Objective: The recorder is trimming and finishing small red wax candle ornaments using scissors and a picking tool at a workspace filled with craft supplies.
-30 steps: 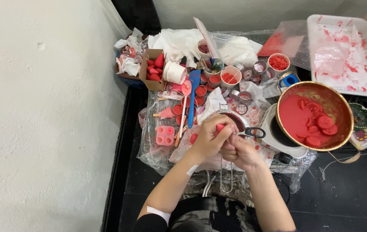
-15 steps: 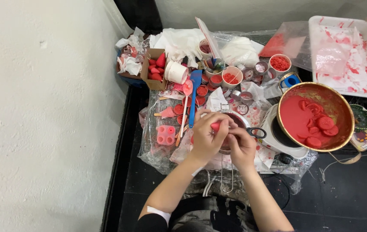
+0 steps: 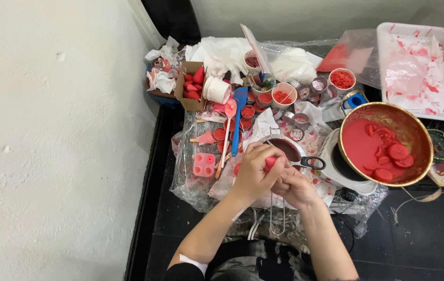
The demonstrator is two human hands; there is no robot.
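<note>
My left hand (image 3: 253, 174) and my right hand (image 3: 296, 187) meet over the plastic-covered work surface, both closed around a small red wax piece (image 3: 269, 163) that shows between the fingers. Just behind the hands sits a small metal pot (image 3: 287, 149) with a dark red inside. Black-handled scissors (image 3: 310, 163) lie to the right of the hands. A wire handle (image 3: 277, 213) hangs down below them.
A brass bowl (image 3: 414, 136) of red wax discs sits on a white heater at right. A pink silicone mould (image 3: 204, 164), blue spatula (image 3: 239, 117), red spoon (image 3: 229, 114), small cups of red bits, a cardboard box (image 3: 186, 93) and a stained white tray (image 3: 418, 70) surround the hands.
Both hands have stayed together on the red piece and shifted slightly. The fingers have closed more tightly around it.
</note>
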